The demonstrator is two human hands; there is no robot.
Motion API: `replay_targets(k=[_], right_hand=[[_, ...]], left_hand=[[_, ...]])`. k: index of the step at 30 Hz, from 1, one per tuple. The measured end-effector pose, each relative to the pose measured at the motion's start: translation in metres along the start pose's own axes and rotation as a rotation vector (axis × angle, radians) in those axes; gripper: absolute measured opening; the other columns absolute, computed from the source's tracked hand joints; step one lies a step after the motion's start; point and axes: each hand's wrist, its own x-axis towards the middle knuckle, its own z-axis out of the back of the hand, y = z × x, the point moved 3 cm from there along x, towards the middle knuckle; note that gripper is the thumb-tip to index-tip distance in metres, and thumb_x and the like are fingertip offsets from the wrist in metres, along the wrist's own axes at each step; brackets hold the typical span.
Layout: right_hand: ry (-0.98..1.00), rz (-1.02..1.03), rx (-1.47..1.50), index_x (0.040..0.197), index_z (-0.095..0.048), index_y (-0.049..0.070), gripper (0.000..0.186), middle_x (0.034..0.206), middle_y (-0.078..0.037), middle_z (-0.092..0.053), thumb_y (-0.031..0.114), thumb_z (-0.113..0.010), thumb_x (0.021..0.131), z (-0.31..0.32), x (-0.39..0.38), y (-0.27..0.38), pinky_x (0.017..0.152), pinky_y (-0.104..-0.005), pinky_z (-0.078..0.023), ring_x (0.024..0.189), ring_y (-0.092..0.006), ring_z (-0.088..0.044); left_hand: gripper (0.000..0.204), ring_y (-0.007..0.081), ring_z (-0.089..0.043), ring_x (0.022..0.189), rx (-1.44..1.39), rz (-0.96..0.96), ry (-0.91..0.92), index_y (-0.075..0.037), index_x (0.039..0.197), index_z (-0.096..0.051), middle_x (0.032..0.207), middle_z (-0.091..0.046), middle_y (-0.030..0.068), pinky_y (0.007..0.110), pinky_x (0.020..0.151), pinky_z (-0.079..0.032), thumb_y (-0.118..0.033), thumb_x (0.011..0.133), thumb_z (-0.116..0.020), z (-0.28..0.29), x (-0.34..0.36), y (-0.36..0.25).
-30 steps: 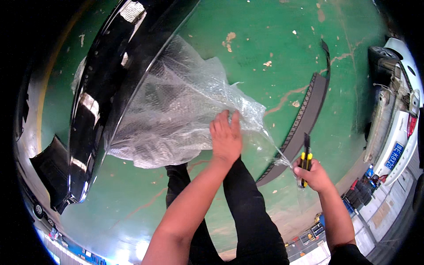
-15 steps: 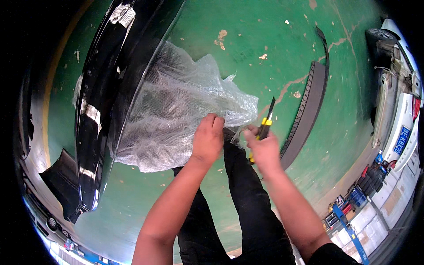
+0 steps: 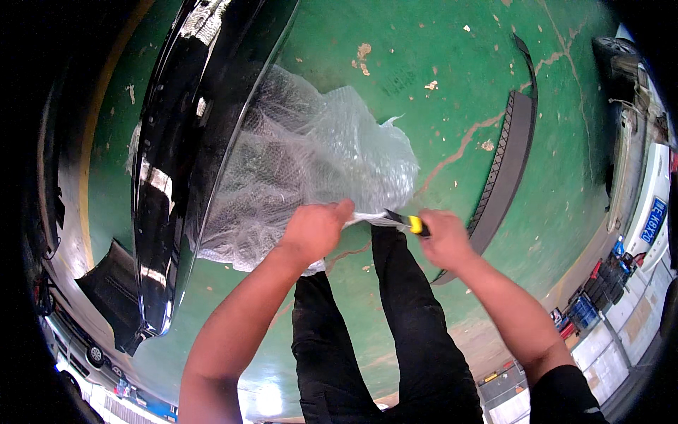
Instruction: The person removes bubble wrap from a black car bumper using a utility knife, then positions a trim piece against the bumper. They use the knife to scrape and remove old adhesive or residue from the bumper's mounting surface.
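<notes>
A crumpled sheet of clear bubble wrap (image 3: pixel 339 152) spreads over the green floor, its left side against a glossy black car bumper (image 3: pixel 176 141). My left hand (image 3: pixel 314 232) grips the near edge of the wrap, thumb on top, and a strip of that edge runs taut to the right. My right hand (image 3: pixel 443 239) is closed round a yellow and black utility knife (image 3: pixel 417 225). The knife's dark blade points left and touches the stretched edge of the wrap. Part of its handle is hidden in my fingers.
Right of my hands lies a curved dark grey trim piece (image 3: pixel 510 145) with a lattice edge. A black panel (image 3: pixel 113 290) lies at the lower left, beside the bumper. A white car (image 3: pixel 653 191) stands at the far right, near tools and boxes. My legs are below the wrap.
The knife blade has swung from pointing up to pointing left, against the wrap's edge. My left hand has moved slightly left and nearer, and the edge is pulled taut.
</notes>
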Motion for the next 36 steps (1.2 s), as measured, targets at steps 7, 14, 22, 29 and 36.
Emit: replay_targets(k=[7, 14, 22, 29, 36], right_hand=[[-0.095, -0.148, -0.113, 0.103, -0.063, 0.006, 0.025, 0.087, -0.018, -0.067, 0.019, -0.074, 0.084, 0.049, 0.007, -0.122, 0.077, -0.0490, -0.050, 0.085, -0.0416, -0.065], [-0.155, -0.458, 0.089, 0.101, -0.065, 0.000, 0.031, 0.088, -0.018, -0.071, 0.028, -0.074, 0.090, 0.086, 0.079, -0.194, 0.075, -0.0432, -0.051, 0.082, -0.0332, -0.068], [-0.243, -0.468, 0.317, 0.093, -0.063, 0.004, 0.032, 0.072, -0.008, -0.064, 0.034, -0.074, 0.089, 0.067, 0.069, -0.119, 0.065, -0.0371, -0.050, 0.065, -0.0207, -0.062], [-0.171, -0.631, 0.767, 0.083, -0.060, 0.007, 0.026, 0.066, 0.002, -0.056, 0.025, -0.077, 0.090, 0.053, -0.035, -0.033, 0.058, -0.0280, -0.044, 0.060, -0.0090, -0.053], [-0.072, -0.303, 0.316, 0.090, -0.063, 0.005, 0.027, 0.065, -0.004, -0.056, 0.028, -0.078, 0.088, 0.062, -0.043, -0.014, 0.059, -0.0346, -0.046, 0.060, -0.0217, -0.056]], left_hand=[[0.016, 0.0454, -0.067, 0.081, -0.042, 0.138, -0.146, -0.009, 0.102, -0.060, 0.084, -0.067, 0.0243, 0.053, 0.067, -0.052, -0.003, 0.089, -0.055, 0.003, -0.045, 0.030], [0.015, 0.0447, -0.067, 0.075, -0.128, 0.415, -0.495, -0.010, 0.104, -0.061, 0.084, -0.069, 0.0213, 0.053, 0.065, -0.052, -0.005, 0.090, -0.058, -0.008, -0.121, 0.062], [0.043, 0.0446, -0.058, 0.110, 0.112, 0.510, -0.478, -0.010, 0.123, -0.057, 0.116, -0.061, 0.0266, 0.054, 0.090, -0.046, -0.007, 0.082, -0.070, -0.013, -0.099, 0.048], [0.069, 0.0404, -0.047, 0.128, -0.005, 0.019, -0.553, -0.008, 0.139, -0.050, 0.133, -0.053, 0.0214, 0.052, 0.105, -0.038, -0.011, 0.075, -0.074, 0.015, 0.031, -0.093], [0.051, 0.0434, -0.065, 0.102, 0.014, -0.081, -0.059, -0.008, 0.131, -0.059, 0.118, -0.065, 0.0201, 0.049, 0.090, -0.053, 0.005, 0.083, -0.051, 0.057, 0.073, -0.036]])
